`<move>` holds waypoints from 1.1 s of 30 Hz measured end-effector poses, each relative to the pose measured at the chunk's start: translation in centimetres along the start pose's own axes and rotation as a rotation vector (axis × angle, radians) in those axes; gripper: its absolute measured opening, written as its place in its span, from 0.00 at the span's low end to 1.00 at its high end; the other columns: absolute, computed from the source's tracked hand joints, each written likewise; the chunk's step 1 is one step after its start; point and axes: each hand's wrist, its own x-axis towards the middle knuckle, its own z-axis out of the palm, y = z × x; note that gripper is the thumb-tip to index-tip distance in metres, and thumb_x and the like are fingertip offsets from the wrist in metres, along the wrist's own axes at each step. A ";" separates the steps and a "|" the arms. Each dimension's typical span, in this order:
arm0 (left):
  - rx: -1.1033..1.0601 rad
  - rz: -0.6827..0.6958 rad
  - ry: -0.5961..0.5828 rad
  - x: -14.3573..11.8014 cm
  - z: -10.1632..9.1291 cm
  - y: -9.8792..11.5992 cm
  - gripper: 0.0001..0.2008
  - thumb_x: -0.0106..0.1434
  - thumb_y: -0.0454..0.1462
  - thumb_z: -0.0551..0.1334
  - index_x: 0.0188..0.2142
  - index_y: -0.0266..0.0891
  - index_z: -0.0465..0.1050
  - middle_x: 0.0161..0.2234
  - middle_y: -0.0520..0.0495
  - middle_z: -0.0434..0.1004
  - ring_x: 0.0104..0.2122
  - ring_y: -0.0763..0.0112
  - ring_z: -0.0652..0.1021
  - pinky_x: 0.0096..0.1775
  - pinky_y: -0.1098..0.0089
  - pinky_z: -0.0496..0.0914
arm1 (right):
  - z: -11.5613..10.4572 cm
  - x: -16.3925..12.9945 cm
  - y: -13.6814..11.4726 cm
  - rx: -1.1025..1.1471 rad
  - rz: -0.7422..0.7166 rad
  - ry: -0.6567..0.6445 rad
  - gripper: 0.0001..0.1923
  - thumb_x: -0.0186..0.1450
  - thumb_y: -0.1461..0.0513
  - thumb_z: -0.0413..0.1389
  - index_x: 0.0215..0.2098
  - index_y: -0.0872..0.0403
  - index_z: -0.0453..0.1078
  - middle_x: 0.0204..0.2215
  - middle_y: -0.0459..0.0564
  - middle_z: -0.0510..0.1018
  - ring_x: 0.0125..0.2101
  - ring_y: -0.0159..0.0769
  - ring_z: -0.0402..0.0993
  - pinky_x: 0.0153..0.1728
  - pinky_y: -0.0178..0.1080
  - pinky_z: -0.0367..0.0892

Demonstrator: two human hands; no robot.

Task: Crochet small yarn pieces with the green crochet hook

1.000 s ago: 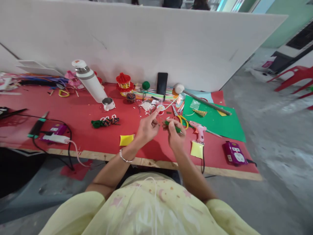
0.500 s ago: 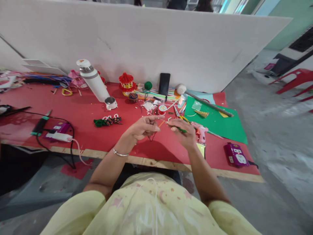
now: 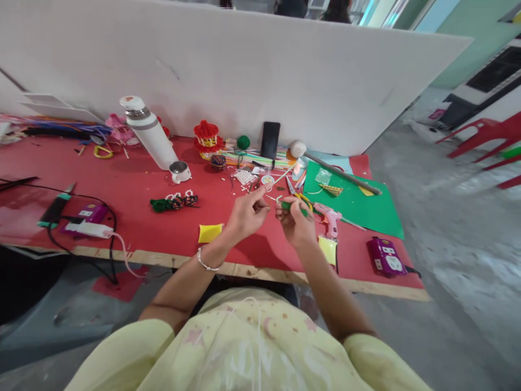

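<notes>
My right hand (image 3: 299,221) is closed round the green handle of a crochet hook (image 3: 290,206), whose thin metal shaft points left. My left hand (image 3: 247,214) is just left of it, index finger stretched toward the hook's tip and the other fingers curled in. What those curled fingers hold, if anything, is too small to make out. Beyond the fingertips lie a thread spool (image 3: 267,180) and a heap of white beads (image 3: 245,176). A yellow packet (image 3: 210,233) rests beside my left wrist.
A pink glue gun (image 3: 330,218) and green sheet (image 3: 358,203) lie to the right. On the left are a white flask (image 3: 150,136), a metal cup (image 3: 179,171), beaded yarn work (image 3: 174,201) and a soldering iron (image 3: 57,209) with cords. A phone (image 3: 270,140) leans against the partition.
My right hand has turned, bringing its curled fingers into view round the green handle. My left hand has tilted upward, and the yellow packet beside its wrist now shows. The view has shifted slightly.
</notes>
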 end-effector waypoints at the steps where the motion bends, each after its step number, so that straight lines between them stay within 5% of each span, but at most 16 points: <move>1: 0.055 0.019 0.054 -0.1 0.7 -0.1 0.33 0.57 0.28 0.66 0.63 0.40 0.75 0.26 0.53 0.74 0.26 0.75 0.67 0.32 0.75 0.64 | 0.9 -0.5 0.7 -0.040 -0.056 0.090 0.14 0.68 0.48 0.61 0.42 0.48 0.78 0.31 0.47 0.85 0.27 0.35 0.81 0.31 0.39 0.79; 5: -0.006 -0.040 0.146 -0.4 1.9 -0.4 0.33 0.55 0.28 0.68 0.61 0.40 0.76 0.26 0.53 0.73 0.26 0.75 0.67 0.30 0.75 0.63 | 2.8 -1.7 1.4 -0.457 -0.374 0.251 0.11 0.71 0.54 0.59 0.45 0.49 0.79 0.39 0.51 0.86 0.39 0.40 0.83 0.45 0.46 0.79; 9: -0.484 -0.314 -0.082 -0.1 0.7 -0.2 0.36 0.50 0.36 0.74 0.60 0.34 0.76 0.22 0.58 0.68 0.18 0.81 0.61 0.23 0.76 0.55 | 1.9 -1.3 0.2 -0.616 -0.634 0.074 0.09 0.70 0.60 0.60 0.47 0.45 0.80 0.42 0.49 0.87 0.45 0.41 0.83 0.49 0.46 0.77; 12: -0.533 -0.390 -0.225 0.2 -1.2 0.0 0.38 0.46 0.36 0.76 0.59 0.31 0.76 0.22 0.57 0.69 0.17 0.82 0.62 0.21 0.76 0.54 | 0.5 -0.2 -1.6 -0.627 -0.572 -0.097 0.09 0.71 0.61 0.60 0.46 0.45 0.80 0.40 0.48 0.87 0.42 0.40 0.84 0.46 0.44 0.77; 17: -0.287 -0.336 -0.307 0.4 -3.6 0.0 0.34 0.49 0.33 0.74 0.57 0.31 0.78 0.22 0.56 0.71 0.20 0.81 0.66 0.25 0.76 0.59 | -2.0 1.6 -5.6 -0.739 -0.436 -0.417 0.08 0.69 0.60 0.63 0.46 0.46 0.82 0.40 0.49 0.87 0.42 0.38 0.84 0.45 0.40 0.76; 22: -0.056 -0.189 -0.351 0.7 -3.9 -0.3 0.19 0.52 0.33 0.70 0.44 0.29 0.84 0.24 0.50 0.75 0.24 0.77 0.71 0.28 0.74 0.63 | -4.0 2.4 -7.5 -0.633 -0.182 -0.532 0.07 0.68 0.56 0.64 0.40 0.49 0.84 0.36 0.50 0.87 0.35 0.37 0.83 0.39 0.39 0.77; 25: 0.004 -0.038 -0.299 0.6 -2.8 -0.3 0.20 0.55 0.32 0.66 0.48 0.31 0.84 0.24 0.52 0.73 0.24 0.77 0.70 0.28 0.75 0.63 | -3.3 2.0 -5.2 -0.279 0.067 -0.414 0.14 0.65 0.48 0.66 0.37 0.50 0.82 0.31 0.49 0.85 0.30 0.37 0.83 0.32 0.39 0.79; 27: 0.023 0.039 -0.246 0.3 -1.6 -0.3 0.29 0.57 0.31 0.64 0.59 0.34 0.77 0.23 0.55 0.70 0.24 0.78 0.68 0.29 0.76 0.63 | -1.8 1.2 -2.7 -0.055 0.078 -0.182 0.19 0.63 0.43 0.65 0.37 0.48 0.81 0.29 0.47 0.85 0.29 0.37 0.83 0.32 0.40 0.80; 30: 0.182 0.110 -0.025 -0.2 0.2 -0.6 0.35 0.58 0.27 0.61 0.66 0.37 0.70 0.24 0.56 0.72 0.24 0.78 0.68 0.30 0.76 0.64 | 0.7 -0.4 0.4 -0.031 -0.060 0.109 0.15 0.67 0.46 0.62 0.42 0.46 0.79 0.33 0.47 0.85 0.32 0.36 0.83 0.37 0.42 0.80; 33: 0.247 0.119 0.086 -0.7 1.3 -1.3 0.38 0.57 0.26 0.62 0.68 0.40 0.67 0.25 0.56 0.73 0.24 0.78 0.67 0.31 0.76 0.64 | 1.8 -1.7 1.4 -0.324 -0.299 0.180 0.09 0.70 0.53 0.61 0.44 0.46 0.80 0.39 0.49 0.85 0.38 0.38 0.83 0.44 0.45 0.79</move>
